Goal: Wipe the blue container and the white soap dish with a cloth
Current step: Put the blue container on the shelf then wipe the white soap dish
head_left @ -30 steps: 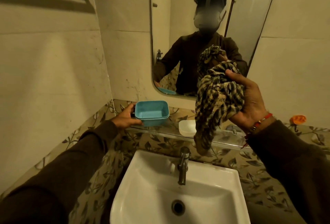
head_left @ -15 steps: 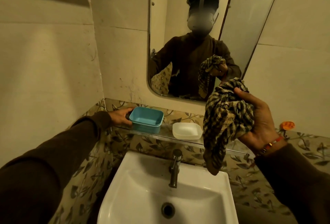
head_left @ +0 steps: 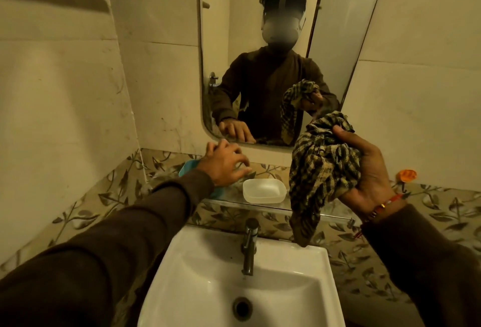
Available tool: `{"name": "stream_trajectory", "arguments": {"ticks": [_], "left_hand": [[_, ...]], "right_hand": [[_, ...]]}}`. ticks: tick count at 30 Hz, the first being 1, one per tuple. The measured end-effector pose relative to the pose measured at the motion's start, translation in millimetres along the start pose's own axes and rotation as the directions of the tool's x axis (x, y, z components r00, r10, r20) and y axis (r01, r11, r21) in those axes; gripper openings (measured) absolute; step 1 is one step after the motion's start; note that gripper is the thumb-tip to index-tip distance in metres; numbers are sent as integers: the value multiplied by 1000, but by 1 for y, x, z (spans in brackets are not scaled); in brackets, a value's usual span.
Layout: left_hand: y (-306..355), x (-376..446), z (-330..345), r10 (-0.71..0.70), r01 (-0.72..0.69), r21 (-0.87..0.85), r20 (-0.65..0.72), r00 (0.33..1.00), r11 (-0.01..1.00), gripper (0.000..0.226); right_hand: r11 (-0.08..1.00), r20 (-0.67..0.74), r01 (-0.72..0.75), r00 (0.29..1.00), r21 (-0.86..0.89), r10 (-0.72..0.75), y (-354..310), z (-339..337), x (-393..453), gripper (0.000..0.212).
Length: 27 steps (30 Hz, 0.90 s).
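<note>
The blue container (head_left: 187,167) stands on the glass shelf (head_left: 263,207) above the sink, mostly hidden under my left hand and sleeve. My left hand (head_left: 226,163) hovers over it with fingers spread, fingertips reaching past its right side; I see nothing held in it. The white soap dish (head_left: 264,191) sits on the shelf just right of that hand, apart from it. My right hand (head_left: 371,173) is raised to the right of the dish, shut on a bunched checked cloth (head_left: 324,170) whose tail hangs down toward the tap.
A white sink (head_left: 205,279) with a metal tap (head_left: 249,246) lies directly below the shelf. A mirror (head_left: 260,40) on the back wall reflects me. An orange hook (head_left: 407,174) sticks to the right wall. The tiled left wall stands close by.
The blue container has been set down on the shelf. My left hand moved from its left side to above it, shifting right. The cloth hand dropped lower.
</note>
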State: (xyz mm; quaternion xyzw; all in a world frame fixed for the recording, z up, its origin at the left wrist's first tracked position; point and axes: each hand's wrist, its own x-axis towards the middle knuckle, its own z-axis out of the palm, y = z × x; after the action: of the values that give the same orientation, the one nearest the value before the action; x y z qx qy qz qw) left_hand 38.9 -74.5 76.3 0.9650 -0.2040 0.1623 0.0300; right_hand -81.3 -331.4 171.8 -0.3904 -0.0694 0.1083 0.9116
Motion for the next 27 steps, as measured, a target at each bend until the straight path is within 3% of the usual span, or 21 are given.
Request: {"name": "stream_trajectory", "arguments": {"ticks": [3,7,13,20,24,25,27], "left_hand": [[29,22,12,-104,82,142,152,983,986,38],[52,33,33,-180,131,240,200,963,962,37],[55,36,55,-284,205,286,266,921,936,39],[59,38,58,-285,227,267,203,937,937,35],[60,36,51,-286,253,216,135,949,943,32],[59,35,48,-297,271,189,126,947,944,31],[58,33,42,-325,314,119,86,942,942,31]], "right_hand": [[998,-30,44,999,-40,-45,-4,-6,-2,50],[973,-172,166,966,-162,-194,-5,-30,-7,52],[989,-342,102,930,-105,-132,23,-71,-8,48],[989,-335,-2,941,147,52,40,-95,-4,52],[990,-309,-55,946,130,93,37,-95,-3,49],[992,-282,-45,956,121,78,30,-95,-5,47],[984,-195,116,977,135,-88,8,-103,-10,44]]}}
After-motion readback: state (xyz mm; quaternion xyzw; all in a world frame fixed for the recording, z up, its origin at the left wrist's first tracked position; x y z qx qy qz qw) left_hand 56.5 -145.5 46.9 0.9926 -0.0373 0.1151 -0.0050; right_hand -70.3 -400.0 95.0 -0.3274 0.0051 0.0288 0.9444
